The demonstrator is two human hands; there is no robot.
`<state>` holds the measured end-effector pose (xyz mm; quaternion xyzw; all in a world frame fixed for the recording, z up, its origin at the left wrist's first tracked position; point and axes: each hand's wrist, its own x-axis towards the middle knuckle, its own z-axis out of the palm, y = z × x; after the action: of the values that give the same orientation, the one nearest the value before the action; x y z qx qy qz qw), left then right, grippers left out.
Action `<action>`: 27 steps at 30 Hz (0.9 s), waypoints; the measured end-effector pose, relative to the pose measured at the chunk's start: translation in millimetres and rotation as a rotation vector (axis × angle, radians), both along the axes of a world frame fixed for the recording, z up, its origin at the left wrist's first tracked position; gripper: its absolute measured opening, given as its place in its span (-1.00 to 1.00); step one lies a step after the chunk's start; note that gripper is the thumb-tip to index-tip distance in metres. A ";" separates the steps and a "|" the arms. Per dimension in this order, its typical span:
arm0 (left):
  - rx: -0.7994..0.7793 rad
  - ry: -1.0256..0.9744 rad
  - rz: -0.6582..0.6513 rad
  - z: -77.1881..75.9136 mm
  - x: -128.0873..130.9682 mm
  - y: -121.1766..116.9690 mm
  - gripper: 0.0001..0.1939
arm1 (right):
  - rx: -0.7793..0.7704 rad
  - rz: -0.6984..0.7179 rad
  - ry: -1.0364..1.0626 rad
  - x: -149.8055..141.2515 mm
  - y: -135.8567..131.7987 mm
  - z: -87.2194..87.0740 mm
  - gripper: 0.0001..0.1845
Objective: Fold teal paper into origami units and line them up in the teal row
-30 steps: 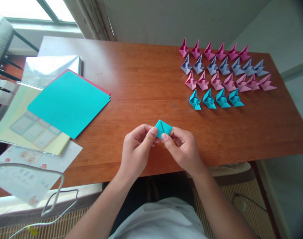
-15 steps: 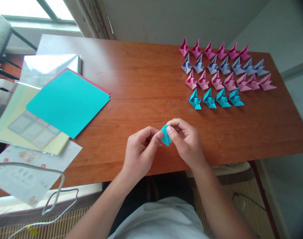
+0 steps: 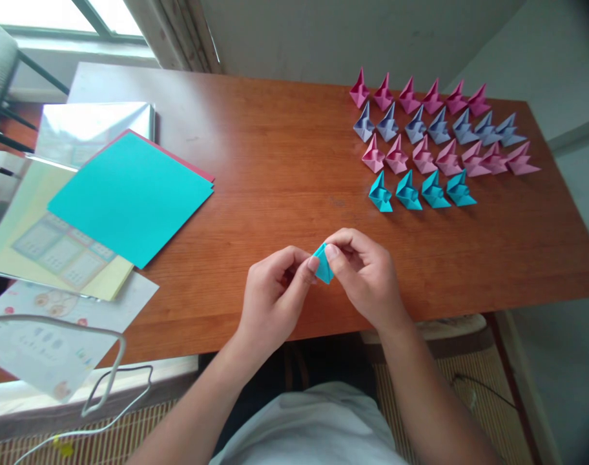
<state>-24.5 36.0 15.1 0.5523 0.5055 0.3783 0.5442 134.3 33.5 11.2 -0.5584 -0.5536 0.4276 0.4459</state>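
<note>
A small folded piece of turquoise origami paper [image 3: 323, 266] is pinched between both hands, just above the front edge of the table. My left hand [image 3: 274, 297] grips its left side between thumb and fingers. At its upper right edge, my right hand [image 3: 365, 274] closes on it the same way. Fingertips hide part of the folds. Beyond the right hand stands a row of folded turquoise paper pieces [image 3: 408, 192], with pink [image 3: 423, 157], lavender [image 3: 438, 127] and magenta [image 3: 433, 97] rows of the same pointed shape behind.
On the left of the wooden table [image 3: 256, 155] lie turquoise paper sheets [image 3: 134, 200] over a yellow sheet pack [image 3: 13, 219] and a clear-wrapped stack [image 3: 95, 123]. A printed white sheet [image 3: 47, 349] and a white cable [image 3: 116, 371] are at the front left corner.
Both hands keep their pinch on the turquoise paper, nearly still. The view has shifted very slightly; the paper pieces on the table stand as before.
</note>
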 end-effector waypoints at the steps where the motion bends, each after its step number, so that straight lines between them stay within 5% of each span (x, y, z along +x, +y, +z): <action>1: 0.002 0.005 0.002 0.3 0.0 -0.1 -0.67 | 0.001 -0.001 -0.002 0.2 0.0 0.2 -0.82; 27: 0.006 0.015 -0.028 -3.5 2.0 -0.3 -0.69 | -0.035 -0.010 0.099 -1.7 0.3 -1.7 -0.87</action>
<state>-22.5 35.7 11.6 0.5639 0.5005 0.3681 0.5440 132.6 33.9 9.4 -0.5470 -0.5203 0.4621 0.4653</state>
